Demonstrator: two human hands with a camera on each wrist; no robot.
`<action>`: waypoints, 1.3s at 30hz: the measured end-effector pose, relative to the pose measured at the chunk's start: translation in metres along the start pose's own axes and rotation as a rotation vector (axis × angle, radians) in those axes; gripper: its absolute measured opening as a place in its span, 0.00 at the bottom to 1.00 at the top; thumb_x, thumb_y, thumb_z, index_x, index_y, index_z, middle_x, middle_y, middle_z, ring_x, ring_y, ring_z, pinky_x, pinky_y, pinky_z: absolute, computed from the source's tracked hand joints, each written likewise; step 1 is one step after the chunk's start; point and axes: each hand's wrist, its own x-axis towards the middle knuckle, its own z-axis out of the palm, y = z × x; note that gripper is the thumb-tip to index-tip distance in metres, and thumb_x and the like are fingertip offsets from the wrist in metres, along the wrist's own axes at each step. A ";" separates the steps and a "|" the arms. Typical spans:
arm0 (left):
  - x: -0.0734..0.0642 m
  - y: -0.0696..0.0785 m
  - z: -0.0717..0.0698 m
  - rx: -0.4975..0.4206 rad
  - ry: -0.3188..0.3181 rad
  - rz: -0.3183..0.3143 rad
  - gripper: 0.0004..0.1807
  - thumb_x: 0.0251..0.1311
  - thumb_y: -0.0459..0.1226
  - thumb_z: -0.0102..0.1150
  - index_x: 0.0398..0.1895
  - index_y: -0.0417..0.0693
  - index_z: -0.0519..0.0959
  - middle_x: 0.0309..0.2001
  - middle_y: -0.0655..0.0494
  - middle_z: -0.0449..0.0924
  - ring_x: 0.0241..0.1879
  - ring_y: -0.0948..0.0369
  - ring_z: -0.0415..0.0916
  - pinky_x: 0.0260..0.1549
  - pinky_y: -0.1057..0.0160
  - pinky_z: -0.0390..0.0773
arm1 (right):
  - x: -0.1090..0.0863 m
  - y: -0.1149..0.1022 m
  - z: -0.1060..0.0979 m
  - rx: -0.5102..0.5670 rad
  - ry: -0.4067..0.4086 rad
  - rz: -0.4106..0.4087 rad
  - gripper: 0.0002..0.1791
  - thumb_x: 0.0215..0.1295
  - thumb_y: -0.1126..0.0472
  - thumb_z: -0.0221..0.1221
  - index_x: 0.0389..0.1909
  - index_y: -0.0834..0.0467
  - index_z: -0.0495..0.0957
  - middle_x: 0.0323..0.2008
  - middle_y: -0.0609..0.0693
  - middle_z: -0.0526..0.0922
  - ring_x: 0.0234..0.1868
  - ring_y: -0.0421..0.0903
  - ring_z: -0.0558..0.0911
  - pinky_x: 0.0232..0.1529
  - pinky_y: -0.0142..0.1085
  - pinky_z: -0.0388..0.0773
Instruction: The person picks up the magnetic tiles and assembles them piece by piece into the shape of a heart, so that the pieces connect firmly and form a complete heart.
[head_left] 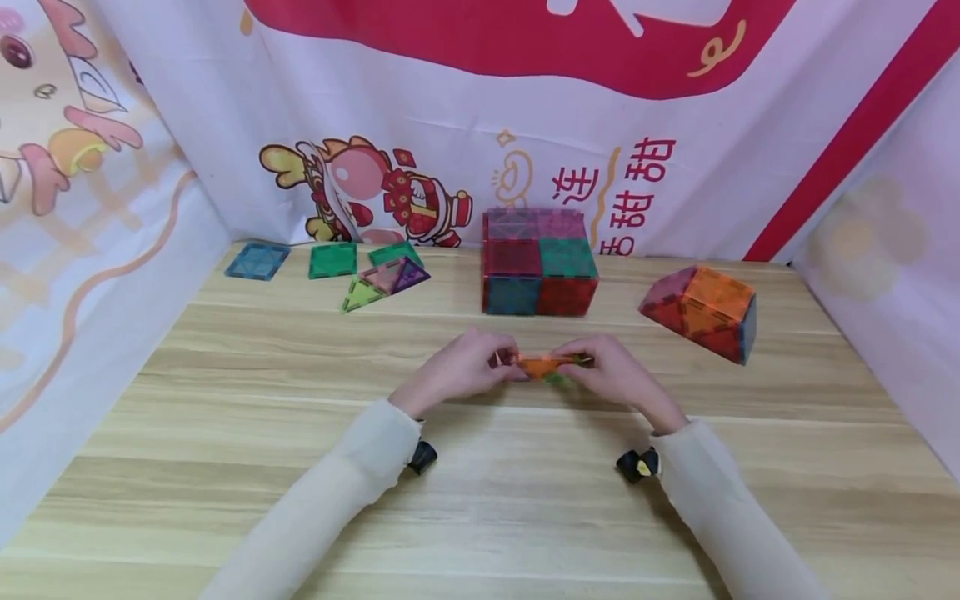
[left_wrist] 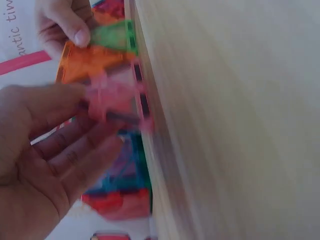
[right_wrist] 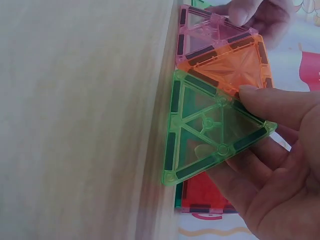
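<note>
In the middle of the table, my left hand (head_left: 467, 367) pinches a pink triangular magnetic tile (right_wrist: 205, 32) by its tip. My right hand (head_left: 613, 371) holds a light green triangular magnetic tile (right_wrist: 195, 125), thumb on the front and fingers behind. Between these two sits an orange triangular tile (right_wrist: 235, 70), its edges against both, so the three form a row standing up from the tabletop. The right thumb lies at the seam of the green and orange tiles. From the head view the row is seen nearly edge-on and partly hidden by the fingers.
Behind the hands stands a box of coloured tiles (head_left: 540, 262). To the right is a prism-like tile block (head_left: 705, 308). Back left lie a blue square tile (head_left: 257, 261), green tiles (head_left: 333, 260) and a flat strip of triangles (head_left: 386, 282). Printed cloth (head_left: 420, 108) encloses the table.
</note>
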 end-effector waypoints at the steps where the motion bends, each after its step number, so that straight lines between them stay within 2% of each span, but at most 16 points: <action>1: -0.003 -0.002 -0.003 -0.007 -0.005 -0.011 0.07 0.62 0.38 0.60 0.41 0.48 0.82 0.35 0.57 0.82 0.33 0.65 0.75 0.35 0.68 0.77 | 0.000 0.000 0.000 0.001 0.001 0.005 0.12 0.60 0.68 0.61 0.44 0.61 0.84 0.41 0.55 0.86 0.39 0.44 0.81 0.37 0.32 0.77; 4: -0.014 -0.009 -0.017 -0.029 -0.011 -0.046 0.11 0.64 0.37 0.57 0.47 0.45 0.80 0.41 0.55 0.82 0.38 0.63 0.76 0.39 0.66 0.78 | -0.001 0.002 -0.002 -0.001 0.003 0.024 0.12 0.61 0.67 0.61 0.46 0.61 0.84 0.42 0.56 0.86 0.38 0.44 0.80 0.37 0.32 0.78; 6: -0.023 -0.016 -0.028 -0.031 0.009 -0.046 0.13 0.64 0.37 0.56 0.49 0.42 0.79 0.43 0.51 0.82 0.40 0.61 0.77 0.40 0.63 0.79 | -0.002 0.004 -0.003 -0.002 0.004 0.034 0.12 0.61 0.67 0.61 0.46 0.61 0.83 0.42 0.56 0.86 0.38 0.44 0.80 0.38 0.33 0.78; 11: -0.041 -0.037 -0.060 -0.018 0.134 -0.074 0.12 0.63 0.33 0.56 0.47 0.40 0.79 0.43 0.48 0.82 0.40 0.57 0.78 0.41 0.59 0.80 | -0.003 0.008 -0.004 0.004 0.005 0.032 0.13 0.61 0.68 0.61 0.47 0.63 0.83 0.43 0.58 0.85 0.40 0.46 0.81 0.39 0.35 0.78; 13: -0.047 -0.046 -0.072 -0.013 0.183 -0.110 0.11 0.63 0.33 0.55 0.47 0.40 0.79 0.43 0.47 0.82 0.41 0.55 0.78 0.42 0.57 0.80 | -0.002 0.010 -0.004 0.012 0.005 0.039 0.13 0.61 0.68 0.61 0.47 0.62 0.83 0.43 0.58 0.85 0.38 0.45 0.80 0.38 0.34 0.78; 18: -0.060 -0.078 -0.098 -0.002 0.293 -0.194 0.11 0.64 0.32 0.53 0.46 0.40 0.79 0.43 0.44 0.81 0.42 0.52 0.77 0.43 0.52 0.79 | -0.002 0.010 -0.003 0.030 -0.009 0.053 0.13 0.61 0.68 0.60 0.47 0.62 0.82 0.43 0.58 0.85 0.36 0.44 0.79 0.36 0.31 0.77; 22: -0.065 -0.110 -0.115 0.002 0.389 -0.247 0.11 0.64 0.32 0.52 0.47 0.38 0.78 0.43 0.41 0.81 0.42 0.50 0.77 0.43 0.51 0.77 | -0.001 0.010 -0.005 0.035 -0.011 0.079 0.13 0.62 0.67 0.60 0.47 0.61 0.83 0.43 0.58 0.85 0.33 0.43 0.76 0.32 0.30 0.75; 24: -0.068 -0.125 -0.124 0.005 0.416 -0.298 0.13 0.64 0.33 0.50 0.49 0.36 0.76 0.45 0.39 0.80 0.43 0.47 0.77 0.44 0.49 0.75 | 0.000 0.009 -0.005 0.037 -0.007 0.088 0.13 0.62 0.67 0.61 0.47 0.61 0.83 0.42 0.57 0.85 0.31 0.43 0.74 0.30 0.30 0.74; 28: -0.067 -0.153 -0.140 0.008 0.397 -0.400 0.21 0.64 0.34 0.48 0.58 0.33 0.68 0.53 0.33 0.72 0.50 0.41 0.72 0.49 0.44 0.71 | -0.001 0.009 -0.007 0.036 0.003 0.060 0.12 0.61 0.68 0.61 0.46 0.63 0.83 0.41 0.58 0.85 0.31 0.42 0.76 0.31 0.29 0.76; 34: -0.050 -0.197 -0.145 0.069 0.252 -0.480 0.32 0.63 0.37 0.50 0.66 0.30 0.56 0.63 0.28 0.56 0.61 0.37 0.57 0.61 0.38 0.59 | -0.004 0.010 -0.007 0.040 0.020 0.063 0.12 0.59 0.70 0.61 0.45 0.62 0.84 0.40 0.57 0.86 0.32 0.41 0.76 0.33 0.30 0.77; 39: -0.039 -0.220 -0.154 0.109 0.143 -0.526 0.38 0.60 0.39 0.55 0.68 0.28 0.51 0.65 0.24 0.50 0.64 0.34 0.51 0.62 0.35 0.54 | -0.004 0.009 -0.005 0.047 0.018 0.061 0.12 0.60 0.68 0.61 0.44 0.62 0.84 0.41 0.55 0.86 0.31 0.40 0.75 0.31 0.29 0.75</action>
